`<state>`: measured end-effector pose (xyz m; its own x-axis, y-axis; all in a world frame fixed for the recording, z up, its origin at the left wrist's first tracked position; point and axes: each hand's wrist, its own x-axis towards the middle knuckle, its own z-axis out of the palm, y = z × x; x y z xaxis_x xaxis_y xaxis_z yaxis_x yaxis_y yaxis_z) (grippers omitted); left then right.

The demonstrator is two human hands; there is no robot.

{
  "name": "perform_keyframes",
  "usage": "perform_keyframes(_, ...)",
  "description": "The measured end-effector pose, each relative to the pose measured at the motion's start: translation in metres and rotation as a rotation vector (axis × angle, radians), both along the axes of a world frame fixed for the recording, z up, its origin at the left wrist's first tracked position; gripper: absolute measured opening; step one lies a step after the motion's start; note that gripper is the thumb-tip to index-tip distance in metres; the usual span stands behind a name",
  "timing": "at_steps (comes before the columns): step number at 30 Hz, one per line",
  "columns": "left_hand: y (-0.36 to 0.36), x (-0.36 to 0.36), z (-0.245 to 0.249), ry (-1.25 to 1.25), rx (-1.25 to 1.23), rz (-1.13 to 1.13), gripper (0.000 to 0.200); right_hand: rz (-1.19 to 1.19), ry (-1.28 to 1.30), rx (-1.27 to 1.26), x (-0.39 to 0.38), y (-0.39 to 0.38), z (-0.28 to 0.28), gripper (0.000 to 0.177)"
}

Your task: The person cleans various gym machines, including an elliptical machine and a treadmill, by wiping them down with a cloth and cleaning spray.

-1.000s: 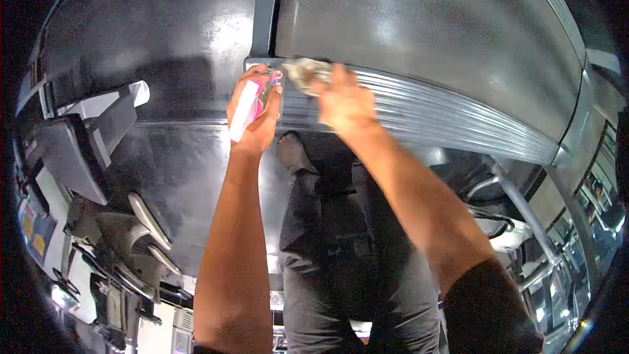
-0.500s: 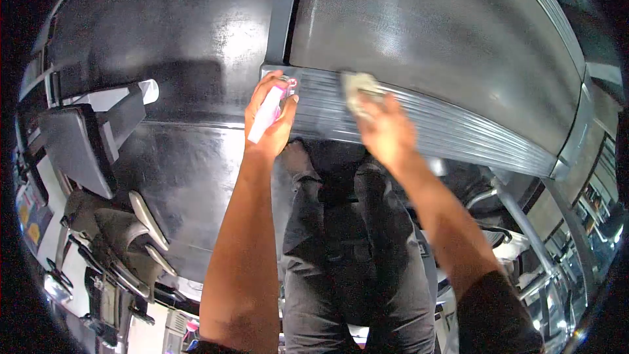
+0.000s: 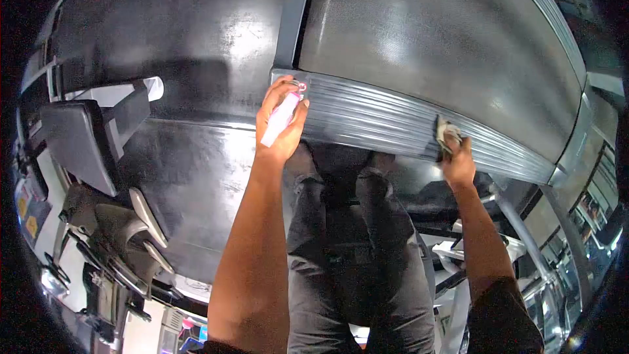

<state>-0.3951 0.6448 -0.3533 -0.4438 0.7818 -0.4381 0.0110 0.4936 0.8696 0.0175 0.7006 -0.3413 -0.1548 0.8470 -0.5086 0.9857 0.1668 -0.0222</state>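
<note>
My left hand (image 3: 283, 118) is closed around a white and pink bottle (image 3: 280, 118), above the left end of a ribbed grey rail (image 3: 373, 118). A light-coloured cloth (image 3: 448, 134) is bunched in my right hand (image 3: 458, 160), which presses it on the rail's right part. The rail runs along the near edge of a wide dark belt surface (image 3: 445, 39), apparently a treadmill's.
A padded bench (image 3: 75, 144) stands at the left, with other gym equipment (image 3: 118, 242) below it. Metal tubes (image 3: 524, 223) rise at the right. My legs (image 3: 314, 269) are below the rail on dark flooring (image 3: 190, 183).
My right hand has moved right along the rail with the cloth. My left hand, still holding the bottle, appears slightly further right as the whole view has shifted a little.
</note>
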Motion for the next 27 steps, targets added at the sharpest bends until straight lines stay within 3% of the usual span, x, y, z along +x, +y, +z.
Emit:
perform_keyframes(2,-0.001,-0.001,-0.004,-0.017,0.014,0.001,0.032,-0.134,0.122,0.045,0.008,-0.001,-0.002,0.046)
perform_keyframes(5,0.0,0.0,-0.003,-0.053,0.012,0.026,0.033,-0.15,0.508,0.12,-0.074,0.003,-0.001,0.045)
perform_keyframes(8,-0.004,0.0,-0.009,-0.027,0.058,0.005,0.035,-0.082,0.466,0.054,-0.198,-0.01,-0.001,0.053)
perform_keyframes(11,-0.005,-0.002,-0.017,0.056,0.228,-0.055,0.037,0.164,0.338,-0.241,-0.279,-0.02,0.003,0.059)
perform_keyframes(14,-0.006,0.0,-0.018,0.053,0.294,-0.079,0.039,0.202,0.351,-0.116,-0.262,-0.026,-0.023,0.061)
perform_keyframes(15,-0.006,0.0,-0.018,0.04,0.296,-0.073,0.039,0.212,0.31,-0.191,-0.242,-0.018,-0.013,0.067)
perform_keyframes(17,-0.006,0.001,-0.016,-0.02,0.233,-0.025,0.038,0.347,0.199,-0.195,-0.176,-0.014,-0.017,0.072)
perform_keyframes(19,-0.004,0.001,-0.013,0.004,0.164,-0.016,0.037,0.372,0.074,-0.039,-0.096,-0.013,-0.015,0.068)
perform_keyframes(21,-0.002,0.0,-0.008,0.109,0.088,-0.054,0.035,0.171,-0.065,-0.139,-0.026,-0.011,-0.011,0.061)
perform_keyframes(24,-0.002,-0.002,-0.007,0.125,0.093,-0.059,0.034,-0.145,0.025,-0.086,0.002,-0.007,-0.001,0.062)
perform_keyframes(27,-0.004,-0.001,-0.015,0.046,0.13,-0.035,0.034,-0.055,0.217,0.072,-0.047,-0.013,0.001,0.053)
